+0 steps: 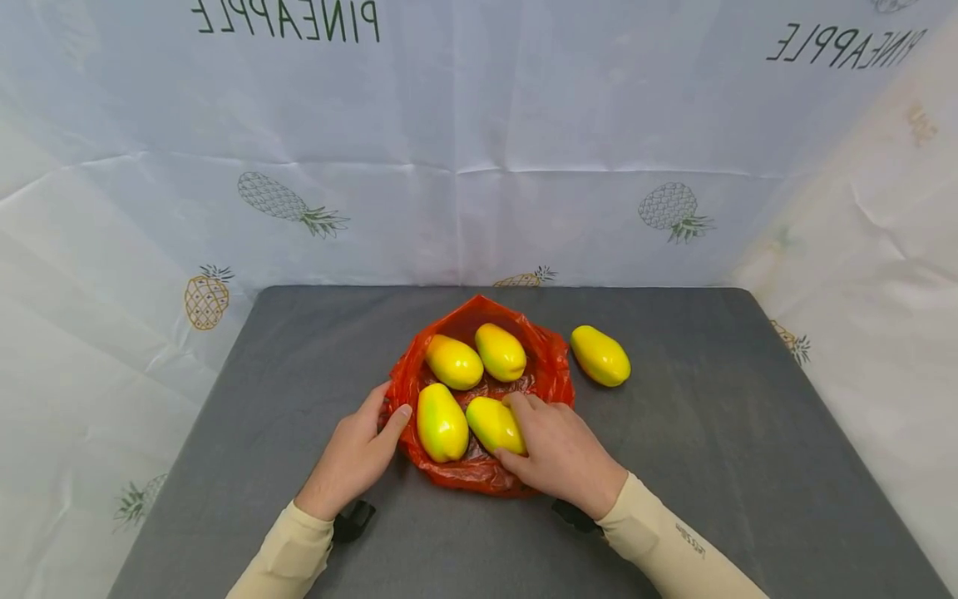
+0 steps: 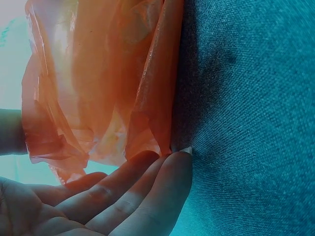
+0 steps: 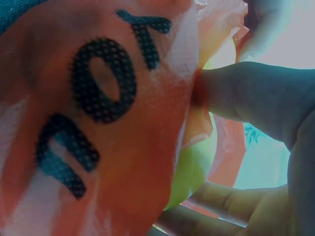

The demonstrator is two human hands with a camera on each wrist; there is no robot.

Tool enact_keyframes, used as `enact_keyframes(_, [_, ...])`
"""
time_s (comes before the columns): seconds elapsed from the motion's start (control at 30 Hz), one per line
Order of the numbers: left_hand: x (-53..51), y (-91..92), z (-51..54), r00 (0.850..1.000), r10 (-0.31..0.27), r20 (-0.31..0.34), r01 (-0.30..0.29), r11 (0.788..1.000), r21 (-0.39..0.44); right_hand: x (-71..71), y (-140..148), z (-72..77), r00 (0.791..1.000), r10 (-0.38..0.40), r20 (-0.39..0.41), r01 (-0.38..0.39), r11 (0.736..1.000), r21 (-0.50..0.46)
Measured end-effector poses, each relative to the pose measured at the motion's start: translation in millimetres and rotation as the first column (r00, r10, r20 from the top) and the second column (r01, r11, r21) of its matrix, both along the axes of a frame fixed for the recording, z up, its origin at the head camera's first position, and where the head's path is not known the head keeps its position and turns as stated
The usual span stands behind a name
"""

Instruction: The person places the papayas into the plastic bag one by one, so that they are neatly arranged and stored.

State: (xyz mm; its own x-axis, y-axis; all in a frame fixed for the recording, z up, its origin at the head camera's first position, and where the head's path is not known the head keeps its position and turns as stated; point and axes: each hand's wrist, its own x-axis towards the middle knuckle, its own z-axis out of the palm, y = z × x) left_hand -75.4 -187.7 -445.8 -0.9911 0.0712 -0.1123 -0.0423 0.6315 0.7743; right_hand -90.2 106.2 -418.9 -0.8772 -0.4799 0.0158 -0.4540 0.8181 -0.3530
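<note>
A red plastic bag stands wide open on the table, its rim spread around several glossy yellow mangoes. My left hand holds the bag's left rim, thumb inside and fingers outside; in the left wrist view its fingers lie against the bag's outer wall. Inside the bag, at the front right, my right hand grips a mango between thumb and fingers. Next to it lies a greener-tinged mango. Two more mangoes, one at the back left and one at the back right, rest behind.
Another yellow mango lies on the dark grey tabletop, just right of the bag. A white cloth printed with pineapples hangs behind the table's far edge and down both sides. Dark printed characters mark the bag's outside.
</note>
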Motion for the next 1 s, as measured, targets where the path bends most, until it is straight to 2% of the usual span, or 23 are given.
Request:
enact_keyframes(0.27, [-0.2,0.9,1.0,1.0,0.005,-0.005,-0.005,1.0,-0.007,-0.4,2.2,4.7,1.0,0.003,-0.004,-0.003,1.0,0.019])
enact_keyframes(0.43, [0.2,1.2,1.5,1.0,0.006,0.004,-0.006,1.0,-0.008,-1.7,8.3,17.2,0.999,-0.007,-0.044,0.007,1.0,-0.003])
enact_keyframes(0.53, [0.3,0.6,1.7,1.0,0.007,0.012,-0.007,1.0,-0.007,-7.3,15.5,27.2,0.997,-0.035,-0.069,0.032,0.998,-0.05])
enact_keyframes(0.63, [-0.6,-0.2,2.3,1.0,0.012,0.022,-0.012,1.0,-0.008,-17.2,27.3,35.9,0.992,-0.09,-0.088,0.081,0.991,-0.104])
enact_keyframes(0.77, [-1.6,-0.8,2.7,0.999,0.016,0.036,-0.016,1.0,-0.008,-35.4,49.3,40.2,0.979,-0.193,-0.065,0.18,0.968,-0.174])
enact_keyframes(0.87, [-2.1,-0.8,3.1,0.999,0.015,0.04,-0.015,1.0,-0.007,-50.3,67.8,37.1,0.96,-0.279,-0.024,0.268,0.941,-0.205])
enact_keyframes(1.0, [-4.0,0.4,4.4,0.999,0.018,0.035,-0.018,1.0,-0.007,-67.7,91.4,27.0,0.933,-0.358,0.04,0.358,0.913,-0.196])
